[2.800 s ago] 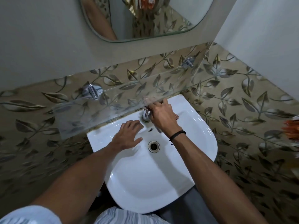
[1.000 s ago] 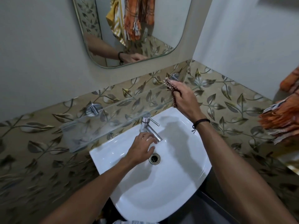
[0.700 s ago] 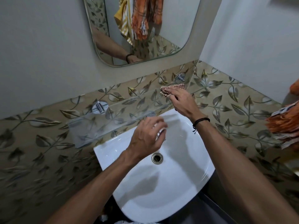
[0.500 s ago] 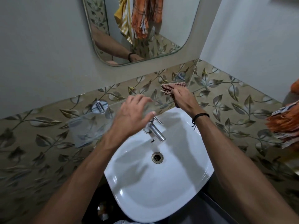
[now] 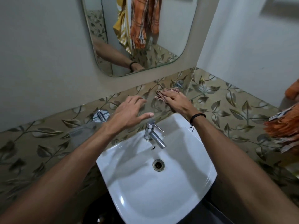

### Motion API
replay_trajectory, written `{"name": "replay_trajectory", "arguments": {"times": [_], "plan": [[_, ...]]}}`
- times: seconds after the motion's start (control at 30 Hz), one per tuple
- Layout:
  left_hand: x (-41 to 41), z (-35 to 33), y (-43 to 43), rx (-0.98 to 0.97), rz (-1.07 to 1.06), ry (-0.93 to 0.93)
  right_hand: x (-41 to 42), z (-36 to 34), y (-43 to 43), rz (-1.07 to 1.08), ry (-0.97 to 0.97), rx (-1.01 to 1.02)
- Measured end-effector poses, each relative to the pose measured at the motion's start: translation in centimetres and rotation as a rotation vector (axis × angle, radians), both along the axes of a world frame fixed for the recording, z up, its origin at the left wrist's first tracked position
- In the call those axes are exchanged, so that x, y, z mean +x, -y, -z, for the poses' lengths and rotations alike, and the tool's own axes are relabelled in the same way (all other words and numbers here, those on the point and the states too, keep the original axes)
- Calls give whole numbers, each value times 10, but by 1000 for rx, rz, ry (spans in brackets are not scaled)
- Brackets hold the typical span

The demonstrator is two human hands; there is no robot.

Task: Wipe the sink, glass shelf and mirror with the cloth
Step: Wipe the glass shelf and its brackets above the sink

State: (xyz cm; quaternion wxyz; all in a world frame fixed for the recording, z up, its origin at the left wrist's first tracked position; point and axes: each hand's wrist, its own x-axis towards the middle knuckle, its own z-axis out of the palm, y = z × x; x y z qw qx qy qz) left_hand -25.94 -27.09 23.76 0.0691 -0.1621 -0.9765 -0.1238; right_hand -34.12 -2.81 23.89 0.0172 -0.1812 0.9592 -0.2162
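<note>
wiping the glass shelf, right end first

head view: the right hand (image 5: 176,102) grips the bunched checked cloth (image 5: 161,94) and holds it on the right end of the glass shelf (image 5: 84,133), just beside the far bracket (image 5: 179,84). the left hand (image 5: 129,112) is released, fingers spread over the shelf's middle. whether it touches the glass, i cannot tell. best to steady the pane with that flat palm and draw the cloth leftward in long, even, overlapping strokes. the shelf is clear, faintly hazy and hard to see against the leaf-pattern tiles (image 5: 226,107). it sits above the tap (image 5: 153,135) and white sink (image 5: 161,199) and below the mirror (image 5: 169,38).
</note>
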Motion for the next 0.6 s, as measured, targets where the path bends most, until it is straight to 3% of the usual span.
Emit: {"name": "replay_trajectory", "arguments": {"times": [0.17,0.37,0.6], "plan": [[-9,-3,-3,17,2,-23,-11,2,4,118,14,-41],[-14,9,-6,98,-3,-35,21,7,-1,-25,8,-136],[-15,16,-6,16,13,7,-36,5,-32,47,32,-15]]}}
